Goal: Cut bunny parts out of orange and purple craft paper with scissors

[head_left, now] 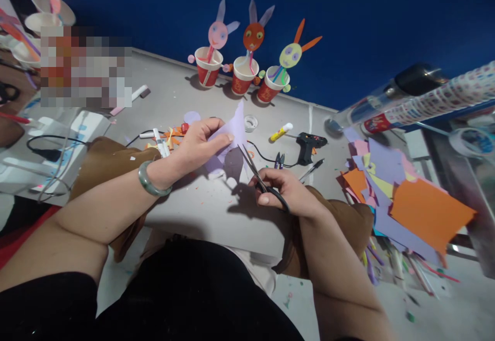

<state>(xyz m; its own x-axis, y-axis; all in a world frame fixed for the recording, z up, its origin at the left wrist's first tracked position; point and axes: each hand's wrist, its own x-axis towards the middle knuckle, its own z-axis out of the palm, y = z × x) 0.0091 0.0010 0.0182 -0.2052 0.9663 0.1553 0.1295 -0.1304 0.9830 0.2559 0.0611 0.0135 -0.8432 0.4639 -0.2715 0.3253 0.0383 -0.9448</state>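
Observation:
My left hand [201, 145] pinches a piece of light purple paper [237, 123], thumb on top, holding it above the table. A pair of black-handled scissors [251, 163] sits in my right hand [284, 191], my fingers through the loops. The blades point up and left, and their tips are at the lower edge of the paper. Whether the blades are cutting into it, I cannot tell. Under my hands the table [216, 222] carries small paper scraps and shadows. A purple paper disc [192, 118] lies just beyond my left hand.
Paper-cup rabbit figures [209, 68] stand along the blue partition [162, 16]. A glue gun [309, 148], a glue stick [281, 132], a tape roll [250, 123] and small snips [279, 160] lie ahead. Coloured paper [429, 212] is piled right, near stacked cups [433, 99]. A power strip [73, 140] is left.

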